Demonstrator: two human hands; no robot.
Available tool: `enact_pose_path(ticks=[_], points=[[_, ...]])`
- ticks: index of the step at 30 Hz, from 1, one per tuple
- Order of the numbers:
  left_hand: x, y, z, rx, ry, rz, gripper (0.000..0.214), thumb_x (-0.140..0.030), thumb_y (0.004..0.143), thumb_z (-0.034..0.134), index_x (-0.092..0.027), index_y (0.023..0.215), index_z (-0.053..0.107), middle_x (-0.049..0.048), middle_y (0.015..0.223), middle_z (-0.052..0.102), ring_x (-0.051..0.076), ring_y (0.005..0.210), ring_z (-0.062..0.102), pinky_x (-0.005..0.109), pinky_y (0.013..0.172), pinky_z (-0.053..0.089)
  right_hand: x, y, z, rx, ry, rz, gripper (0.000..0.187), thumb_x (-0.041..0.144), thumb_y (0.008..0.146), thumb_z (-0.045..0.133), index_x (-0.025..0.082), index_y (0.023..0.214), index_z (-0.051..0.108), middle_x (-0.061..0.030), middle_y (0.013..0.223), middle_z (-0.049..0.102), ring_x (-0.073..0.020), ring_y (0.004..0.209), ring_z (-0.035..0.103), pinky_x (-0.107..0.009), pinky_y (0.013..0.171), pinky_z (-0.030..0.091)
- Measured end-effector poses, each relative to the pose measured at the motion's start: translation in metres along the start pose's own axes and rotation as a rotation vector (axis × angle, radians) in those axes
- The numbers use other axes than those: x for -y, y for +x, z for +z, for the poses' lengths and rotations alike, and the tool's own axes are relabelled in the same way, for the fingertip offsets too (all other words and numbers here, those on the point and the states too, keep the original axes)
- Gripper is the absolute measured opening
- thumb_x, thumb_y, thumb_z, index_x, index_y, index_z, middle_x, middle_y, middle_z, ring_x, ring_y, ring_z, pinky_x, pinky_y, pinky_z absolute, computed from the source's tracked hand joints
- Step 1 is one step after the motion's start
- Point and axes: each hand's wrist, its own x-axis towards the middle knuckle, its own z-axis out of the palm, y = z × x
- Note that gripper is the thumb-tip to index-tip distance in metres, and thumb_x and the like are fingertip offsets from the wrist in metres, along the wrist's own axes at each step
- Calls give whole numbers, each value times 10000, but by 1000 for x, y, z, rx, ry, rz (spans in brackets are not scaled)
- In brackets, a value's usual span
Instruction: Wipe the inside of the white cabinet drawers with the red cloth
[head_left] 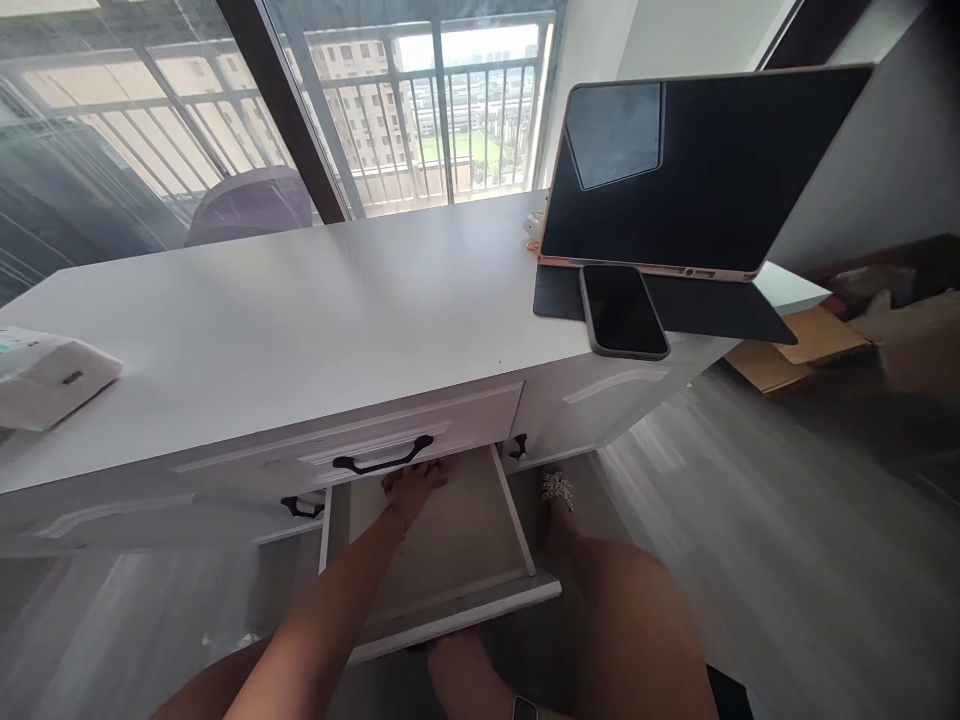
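Note:
A drawer (457, 540) with white edges is pulled out of the white cabinet, and its visible floor is bare. My left hand (416, 487) reaches to its back, palm down, with the fingers apart just below the upper drawer's black handle (382, 458). I see nothing in that hand; its fingertips are partly in shadow. Low in the view, my right hand (466, 668) is against the outside of the pulled-out drawer's front (465, 615). Its fingers are hidden under the front edge, so their grip does not show. A watch (525, 708) is on the right wrist.
On the white cabinet top (337, 310) stand a dark-screened tablet (697, 180) in a folding case and a phone (622, 310). A tissue pack (52, 375) lies at the left. My legs flank the drawer. Cardboard (810, 345) lies on the floor at right.

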Motion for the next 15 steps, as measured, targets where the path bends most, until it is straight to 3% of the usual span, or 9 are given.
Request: enact_pose_path(ticks=[3,5,10,15], points=[[-4,-25,6,20,84,-61,483,-131,884,367,-215,1343,494,188,1447,410,414,1329,327,608,976,354,35,-2,33,37,-50,-13,206,188,943,508,149,1086,650,-94,1053,684,-179,908,657,-326,792,548],[-6,-44,10,63,124,-31,497,-105,877,385,-237,1342,499,144,1448,425,354,1305,389,528,1020,344,44,0,44,78,-141,-9,286,58,913,449,148,1015,701,-104,964,724,-185,877,680,-276,767,540],[-10,-90,23,263,162,173,387,-194,891,431,-264,1235,595,96,1366,508,275,1203,511,444,1027,366,40,1,49,156,-337,-18,344,-47,818,462,82,992,729,-153,966,739,-248,884,700,-296,741,540],[-5,-115,30,350,90,194,452,-278,862,512,-321,1312,521,79,1380,502,257,1070,602,425,953,444,37,-1,51,119,-331,-1,366,-70,800,438,84,955,732,-163,927,740,-239,825,710,-284,700,536]])
